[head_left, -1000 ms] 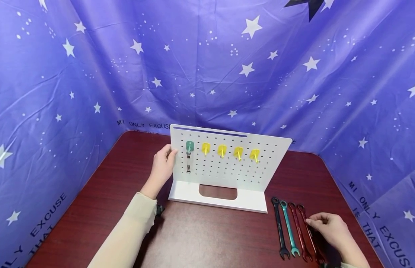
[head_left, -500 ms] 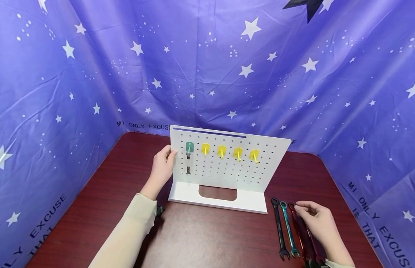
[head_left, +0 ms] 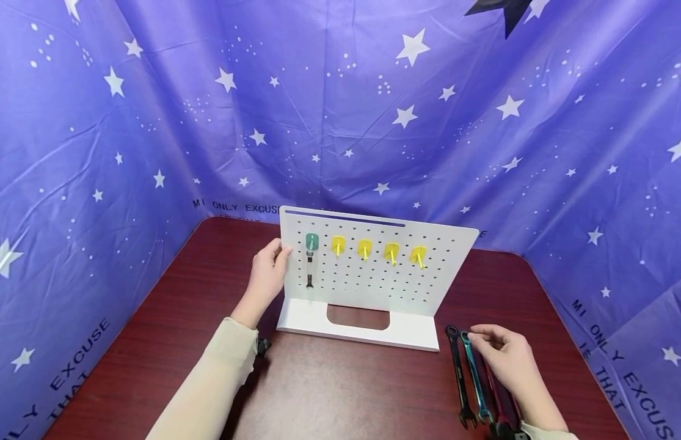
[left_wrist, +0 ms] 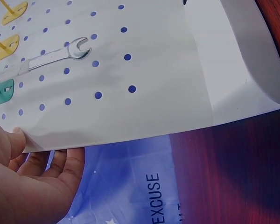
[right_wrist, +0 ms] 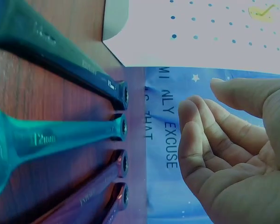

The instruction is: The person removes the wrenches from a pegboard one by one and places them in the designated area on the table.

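Note:
My left hand (head_left: pixel 267 272) grips the left edge of a white pegboard stand (head_left: pixel 449 269), thumb on the front and fingers behind. A small silver wrench (left_wrist: pixel 79 49) hangs from the board's green hook (head_left: pixel 311 242). Over the wrenches at the right, my right hand (head_left: pixel 507 360) holds nothing, its fingers loosely bent and thumb apart in the right wrist view. Its fingertips are near the ring end of a teal wrench (head_left: pixel 475 380). A black wrench (head_left: pixel 459 380) lies left of that one. Two dark red wrenches (right_wrist: pixel 84 196) lie to its right, partly hidden by the hand in the head view.
Several yellow hooks (head_left: pixel 364 249) stick out from the pegboard in a row beside the green one. The stand's base has a cut-out and rests on the dark red wooden table (head_left: pixel 340 391). A purple star-print curtain (head_left: pixel 329 122) surrounds the table.
My right hand has moved left across the wrenches, from the rightmost red one to the teal one. The left hand keeps its grip on the board.

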The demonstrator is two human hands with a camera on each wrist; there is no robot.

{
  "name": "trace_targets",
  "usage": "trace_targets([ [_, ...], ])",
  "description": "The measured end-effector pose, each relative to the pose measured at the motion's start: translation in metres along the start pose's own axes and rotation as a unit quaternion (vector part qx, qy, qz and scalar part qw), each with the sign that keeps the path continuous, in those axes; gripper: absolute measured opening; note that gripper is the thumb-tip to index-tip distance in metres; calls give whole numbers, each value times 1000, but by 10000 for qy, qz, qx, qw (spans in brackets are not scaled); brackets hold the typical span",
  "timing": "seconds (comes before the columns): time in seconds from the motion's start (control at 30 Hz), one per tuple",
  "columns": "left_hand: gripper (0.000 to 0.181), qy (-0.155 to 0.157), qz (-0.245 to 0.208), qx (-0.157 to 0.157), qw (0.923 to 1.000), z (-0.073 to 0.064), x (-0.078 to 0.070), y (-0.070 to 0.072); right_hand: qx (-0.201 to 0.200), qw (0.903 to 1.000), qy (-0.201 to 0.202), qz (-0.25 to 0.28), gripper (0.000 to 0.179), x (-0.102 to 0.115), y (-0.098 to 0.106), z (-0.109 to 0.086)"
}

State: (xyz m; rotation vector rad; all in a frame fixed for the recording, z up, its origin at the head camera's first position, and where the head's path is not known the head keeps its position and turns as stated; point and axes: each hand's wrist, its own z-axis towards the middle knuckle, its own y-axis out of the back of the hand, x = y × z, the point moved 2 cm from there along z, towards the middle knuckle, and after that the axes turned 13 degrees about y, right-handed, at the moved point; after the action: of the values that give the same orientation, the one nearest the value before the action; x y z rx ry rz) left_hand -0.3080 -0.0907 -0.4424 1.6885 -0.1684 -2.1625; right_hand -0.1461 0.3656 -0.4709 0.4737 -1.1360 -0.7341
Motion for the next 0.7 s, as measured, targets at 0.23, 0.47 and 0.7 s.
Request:
trace_targets([
  [0.23, 12, 108, 8, 58, 9999, -1, 2, 1, -28, 9997, 187, 131, 25, 7, -9, 2],
  [0.47, 10, 8, 110, 9, 9999, 0, 2, 0, -66, 9994, 307, 174, 20, 16, -15, 7],
  [0.7, 11, 15, 46, 62, 10000, 2, 1, 0, 21, 9992, 325, 230, 21, 21, -19, 11],
])
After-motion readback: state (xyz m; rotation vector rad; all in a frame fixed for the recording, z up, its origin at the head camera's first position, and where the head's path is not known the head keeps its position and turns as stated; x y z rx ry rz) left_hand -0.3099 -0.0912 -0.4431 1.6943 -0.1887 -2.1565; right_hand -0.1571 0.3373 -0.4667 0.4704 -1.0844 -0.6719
